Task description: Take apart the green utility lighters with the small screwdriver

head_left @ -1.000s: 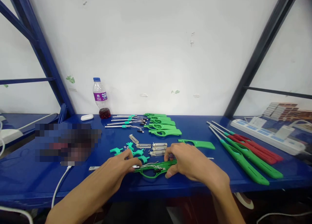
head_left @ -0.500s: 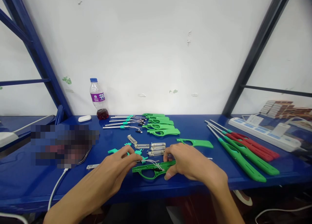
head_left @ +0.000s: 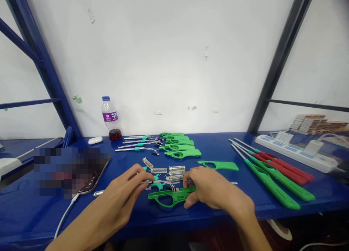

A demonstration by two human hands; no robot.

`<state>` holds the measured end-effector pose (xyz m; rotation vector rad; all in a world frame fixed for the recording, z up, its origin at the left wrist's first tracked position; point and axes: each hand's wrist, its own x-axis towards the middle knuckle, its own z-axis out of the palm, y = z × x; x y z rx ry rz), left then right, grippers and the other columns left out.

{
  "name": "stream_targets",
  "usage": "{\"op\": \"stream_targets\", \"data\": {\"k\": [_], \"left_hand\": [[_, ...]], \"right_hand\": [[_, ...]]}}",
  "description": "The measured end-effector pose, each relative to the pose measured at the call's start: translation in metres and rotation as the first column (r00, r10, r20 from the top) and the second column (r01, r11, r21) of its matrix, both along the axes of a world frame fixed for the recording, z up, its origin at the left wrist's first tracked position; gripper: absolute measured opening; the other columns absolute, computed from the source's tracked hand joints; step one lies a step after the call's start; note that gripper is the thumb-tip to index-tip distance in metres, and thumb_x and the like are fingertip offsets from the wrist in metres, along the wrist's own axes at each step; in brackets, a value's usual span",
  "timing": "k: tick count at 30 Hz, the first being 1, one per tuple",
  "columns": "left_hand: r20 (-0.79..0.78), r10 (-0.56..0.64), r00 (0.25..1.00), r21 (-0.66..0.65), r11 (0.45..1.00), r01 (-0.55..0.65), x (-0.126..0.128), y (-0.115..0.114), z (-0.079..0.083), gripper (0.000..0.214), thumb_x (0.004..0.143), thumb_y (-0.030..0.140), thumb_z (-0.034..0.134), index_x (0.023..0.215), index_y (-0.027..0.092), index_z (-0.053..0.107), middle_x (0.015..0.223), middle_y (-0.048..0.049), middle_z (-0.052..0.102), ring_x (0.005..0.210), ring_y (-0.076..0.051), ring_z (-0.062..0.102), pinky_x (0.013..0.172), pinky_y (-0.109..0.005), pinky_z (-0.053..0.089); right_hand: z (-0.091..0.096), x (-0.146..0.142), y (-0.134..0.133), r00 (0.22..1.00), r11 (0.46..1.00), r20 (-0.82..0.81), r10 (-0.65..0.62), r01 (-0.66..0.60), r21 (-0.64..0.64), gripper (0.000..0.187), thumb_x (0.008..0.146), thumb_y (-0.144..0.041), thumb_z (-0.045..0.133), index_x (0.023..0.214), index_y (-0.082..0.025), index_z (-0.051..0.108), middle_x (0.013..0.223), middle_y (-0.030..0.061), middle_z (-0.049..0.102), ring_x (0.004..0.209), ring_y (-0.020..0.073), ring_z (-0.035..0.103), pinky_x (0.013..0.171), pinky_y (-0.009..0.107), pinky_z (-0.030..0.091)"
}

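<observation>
My left hand (head_left: pixel 131 187) is closed in a pinch at what looks like a metal lighter tube, mostly hidden by the fingers. A teal connector (head_left: pixel 158 186), pale wires and a black igniter (head_left: pixel 172 188) trail from it to the right. My right hand (head_left: pixel 204 185) grips the rear of an open green lighter shell half (head_left: pixel 170 198), lying hollow side up near the table edge. Just behind the hands lie several clear fuel tanks (head_left: pixel 176 172) and small teal parts (head_left: pixel 156 177). A slotted silver piece (head_left: pixel 98 193) shows left of my left hand; whether it belongs to the tube, I cannot tell.
Wired metal tubes (head_left: pixel 128 145) and green shell halves (head_left: pixel 182 154) lie in rows at the back. One shell half (head_left: pixel 218 165) is behind my right hand. Assembled lighters (head_left: pixel 275 182), a power strip (head_left: pixel 297 152), a bottle (head_left: pixel 110 118) and a phone (head_left: pixel 94 176) stand around.
My left hand has drawn slightly left, and the wires and black igniter have come off the shell to just behind it. My right hand keeps its grip on the shell. The view has tilted slightly.
</observation>
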<state>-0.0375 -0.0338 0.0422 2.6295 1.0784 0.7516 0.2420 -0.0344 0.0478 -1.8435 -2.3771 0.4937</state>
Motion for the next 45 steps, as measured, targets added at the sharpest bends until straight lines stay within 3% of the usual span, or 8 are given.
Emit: {"op": "stream_targets", "data": {"k": [6,11,16,20,24,32,40,45], "left_hand": [[0.09,0.077,0.993,0.12,0.989,-0.088,-0.008,0.024,0.009,0.022,0.109,0.036,0.043,0.115,0.029,0.063,0.109,-0.0031,0.065,0.098,-0.021,0.066,0.085,-0.029,0.051],[0.065,0.208,0.976,0.051,0.976,-0.211,-0.001,0.082,0.015,0.022,0.108,0.032,0.04,0.116,0.023,0.058,0.104,-0.0056,0.066,0.091,-0.023,0.066,0.084,-0.037,0.053],[-0.073,0.217,0.973,-0.043,0.974,-0.22,-0.008,0.15,0.0,0.027,0.103,0.037,0.062,0.121,0.017,0.064,0.114,-0.0062,0.068,0.095,-0.021,0.068,0.085,-0.042,0.058],[-0.195,0.204,0.959,-0.146,0.961,-0.234,-0.02,0.18,-0.019,0.033,0.101,0.037,0.067,0.128,0.018,0.064,0.125,-0.0088,0.068,0.102,-0.023,0.07,0.086,-0.043,0.061],[-0.227,0.184,0.956,-0.18,0.957,-0.227,-0.024,0.188,-0.027,0.034,0.101,0.038,0.067,0.129,0.018,0.064,0.127,-0.0092,0.067,0.105,-0.024,0.069,0.089,-0.045,0.061],[-0.258,0.155,0.954,-0.216,0.953,-0.214,-0.032,0.184,-0.011,0.034,0.102,0.038,0.066,0.129,0.018,0.063,0.126,-0.0088,0.068,0.104,-0.024,0.07,0.088,-0.045,0.061],[-0.398,0.19,0.898,-0.189,0.941,-0.282,-0.03,0.201,-0.025,0.034,0.101,0.037,0.067,0.129,0.018,0.064,0.127,-0.0092,0.067,0.106,-0.024,0.07,0.089,-0.045,0.061],[-0.356,0.231,0.905,-0.105,0.953,-0.285,-0.026,0.198,-0.02,0.032,0.101,0.038,0.068,0.125,0.017,0.065,0.124,-0.0084,0.069,0.104,-0.023,0.07,0.089,-0.045,0.06]], "right_hand": [[0.003,-0.001,0.0,1.0,1.0,-0.007,-0.004,0.004,-0.025,0.046,0.071,-0.048,0.093,0.108,-0.026,0.078,0.104,0.005,0.075,0.1,0.0295,0.068,0.072,0.031,0.039],[0.002,-0.002,0.002,1.0,1.0,0.005,-0.009,0.009,-0.029,0.048,0.072,-0.048,0.094,0.11,-0.024,0.078,0.103,0.0065,0.076,0.1,0.031,0.069,0.072,0.032,0.04],[0.004,-0.002,0.0,0.998,0.999,0.018,0.053,-0.053,0.013,0.044,0.077,-0.044,0.091,0.112,-0.021,0.077,0.11,0.0086,0.076,0.107,0.033,0.068,0.08,0.035,0.043],[0.009,0.01,-0.004,0.999,0.997,-0.032,0.041,-0.039,0.065,0.04,0.081,-0.046,0.088,0.113,-0.024,0.075,0.113,0.0079,0.075,0.108,0.0327,0.067,0.081,0.036,0.044],[0.017,0.04,-0.007,0.987,0.988,-0.14,-0.076,0.093,0.122,0.033,0.082,-0.045,0.084,0.109,-0.028,0.075,0.116,0.0049,0.075,0.111,0.0318,0.066,0.086,0.036,0.045],[0.013,0.105,-0.003,0.953,0.952,-0.212,-0.216,0.254,0.173,0.038,0.082,-0.055,0.076,0.107,-0.026,0.077,0.114,0.0067,0.078,0.108,0.0326,0.069,0.091,0.038,0.05],[0.01,0.123,0.002,0.944,0.95,-0.192,-0.269,0.293,0.106,0.034,0.078,-0.049,0.078,0.104,-0.026,0.078,0.113,0.0063,0.079,0.108,0.0321,0.07,0.097,0.039,0.05],[0.0,0.13,0.013,0.943,0.949,-0.135,-0.303,0.311,0.042,0.035,0.07,-0.041,0.085,0.1,-0.023,0.08,0.109,0.0096,0.079,0.103,0.033,0.071,0.086,0.037,0.052]]}}
